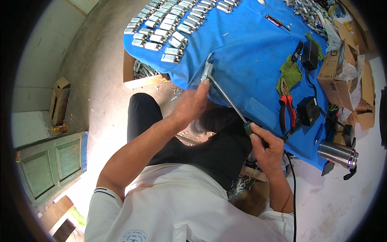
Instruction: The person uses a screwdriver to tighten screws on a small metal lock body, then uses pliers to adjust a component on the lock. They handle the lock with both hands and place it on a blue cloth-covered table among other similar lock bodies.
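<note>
My left hand pinches a small grey-white part at the near edge of the blue-covered table. A thin piece sticks out from the part's far end. In my right hand is the dark green handle of a screwdriver with a long metal shaft. The shaft slants up and left, and its tip meets the part beside my left fingertips. Whether the tip sits in a slot or only touches the side is too small to tell. Just left of the part lie rows of small silver box-shaped units.
Red-handled pliers, a green cloth, a black adapter and a steel flask lie on the right side. Beyond them stands an open cardboard box. Loose grey parts heap at the far right. A box of parts sits below the table's left edge.
</note>
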`<state>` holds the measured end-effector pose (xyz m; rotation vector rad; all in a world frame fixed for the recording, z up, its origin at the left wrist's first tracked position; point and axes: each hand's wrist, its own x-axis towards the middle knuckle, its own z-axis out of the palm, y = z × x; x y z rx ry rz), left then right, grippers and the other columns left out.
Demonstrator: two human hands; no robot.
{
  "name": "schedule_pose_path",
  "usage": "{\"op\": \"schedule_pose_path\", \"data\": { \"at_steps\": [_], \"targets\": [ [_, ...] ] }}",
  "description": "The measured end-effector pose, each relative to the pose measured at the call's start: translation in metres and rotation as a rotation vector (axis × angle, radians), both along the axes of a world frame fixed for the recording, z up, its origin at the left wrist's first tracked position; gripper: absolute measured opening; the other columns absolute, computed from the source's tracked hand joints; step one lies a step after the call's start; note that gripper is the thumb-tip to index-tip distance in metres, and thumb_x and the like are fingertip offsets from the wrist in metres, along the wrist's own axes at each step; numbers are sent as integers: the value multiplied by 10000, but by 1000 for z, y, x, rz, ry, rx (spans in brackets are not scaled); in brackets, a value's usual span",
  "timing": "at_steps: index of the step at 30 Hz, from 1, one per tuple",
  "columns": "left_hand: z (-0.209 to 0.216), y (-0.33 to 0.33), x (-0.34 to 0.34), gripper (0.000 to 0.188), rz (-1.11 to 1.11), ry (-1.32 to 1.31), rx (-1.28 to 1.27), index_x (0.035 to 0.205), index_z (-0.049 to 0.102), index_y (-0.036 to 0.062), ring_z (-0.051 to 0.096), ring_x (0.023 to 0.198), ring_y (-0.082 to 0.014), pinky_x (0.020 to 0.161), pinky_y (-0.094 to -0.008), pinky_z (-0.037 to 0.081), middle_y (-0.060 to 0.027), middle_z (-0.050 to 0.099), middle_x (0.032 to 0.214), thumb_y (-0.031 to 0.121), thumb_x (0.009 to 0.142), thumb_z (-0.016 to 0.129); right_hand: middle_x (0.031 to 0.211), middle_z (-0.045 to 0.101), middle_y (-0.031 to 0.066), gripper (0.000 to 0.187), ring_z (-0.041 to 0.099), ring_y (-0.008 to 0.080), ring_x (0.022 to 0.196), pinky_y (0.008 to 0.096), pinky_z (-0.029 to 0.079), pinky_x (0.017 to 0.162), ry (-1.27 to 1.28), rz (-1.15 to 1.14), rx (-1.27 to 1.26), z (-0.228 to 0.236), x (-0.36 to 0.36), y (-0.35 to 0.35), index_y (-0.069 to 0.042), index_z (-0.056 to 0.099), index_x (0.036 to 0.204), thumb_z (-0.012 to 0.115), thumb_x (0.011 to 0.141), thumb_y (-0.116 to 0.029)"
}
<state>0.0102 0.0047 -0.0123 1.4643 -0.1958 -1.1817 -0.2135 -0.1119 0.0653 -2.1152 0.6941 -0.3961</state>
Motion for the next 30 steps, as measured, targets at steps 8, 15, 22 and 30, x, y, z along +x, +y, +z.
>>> {"op": "schedule_pose_path", "data": {
  "at_steps": [8, 15, 22, 30],
  "targets": [
    [4, -3, -2, 634, 6, 9, 8, 574, 287, 163, 185, 425, -72, 399, -254, 134, 57, 233, 523, 680, 927, 387, 786, 654, 41, 254, 549, 73, 544, 197, 426, 508, 59, -245, 889, 9, 8, -7, -11, 671, 1135, 644, 902, -109],
    [27, 6, -8, 634, -182, 113, -56, 587, 329, 145, 214, 449, -80, 412, -253, 143, 44, 262, 542, 673, 933, 380, 804, 659, 49, 248, 526, 60, 552, 201, 429, 517, -61, -230, 384, -4, 16, 11, -2, 679, 1125, 637, 887, -54],
    [21, 4, -11, 626, -154, 126, -52, 581, 317, 156, 206, 447, -71, 411, -248, 136, 51, 248, 538, 670, 927, 407, 867, 700, 90, 249, 635, 132, 707, 244, 497, 644, 62, -127, 52, 25, -13, 1, -1, 692, 1088, 665, 841, 6],
    [22, 0, -12, 624, -121, 85, -20, 579, 301, 167, 201, 439, -67, 401, -246, 133, 55, 249, 532, 678, 916, 422, 901, 697, 153, 259, 685, 236, 792, 283, 523, 720, 61, -11, -126, 38, -18, 0, 4, 696, 1055, 676, 800, 41]
  ]
}}
